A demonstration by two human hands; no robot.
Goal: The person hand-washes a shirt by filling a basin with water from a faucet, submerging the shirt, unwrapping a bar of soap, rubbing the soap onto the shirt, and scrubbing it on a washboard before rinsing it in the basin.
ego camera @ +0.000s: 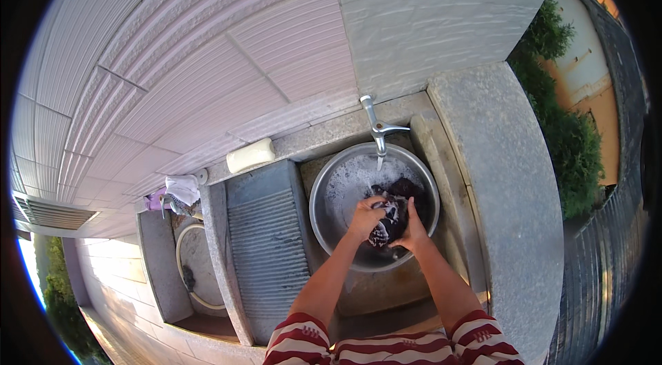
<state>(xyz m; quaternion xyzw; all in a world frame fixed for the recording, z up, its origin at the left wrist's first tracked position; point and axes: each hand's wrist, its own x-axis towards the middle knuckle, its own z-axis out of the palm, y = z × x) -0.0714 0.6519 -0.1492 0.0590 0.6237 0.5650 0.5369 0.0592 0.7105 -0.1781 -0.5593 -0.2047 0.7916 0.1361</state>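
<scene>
A round metal basin (316, 212) of sudsy water sits in the stone sink under a chrome tap (380, 133), from which water runs. Over the basin, both hands hold one bunched dark wet cloth item (395, 220) with white lettering and foam on it. My left hand (368, 216) grips its left side with bent fingers. Against its right side lies my right hand (412, 230), thumb and fingers around the cloth. More dark cloth (406, 188) lies in the water just behind the hands.
A ribbed stone washboard (269, 251) adjoins the sink on the left. A pale bar-shaped object (251, 156) lies on the back ledge. Farther left, a second basin (160, 266) holds a hose (180, 256), with cloths (182, 189) at its back corner. A stone counter (509, 199) borders the right.
</scene>
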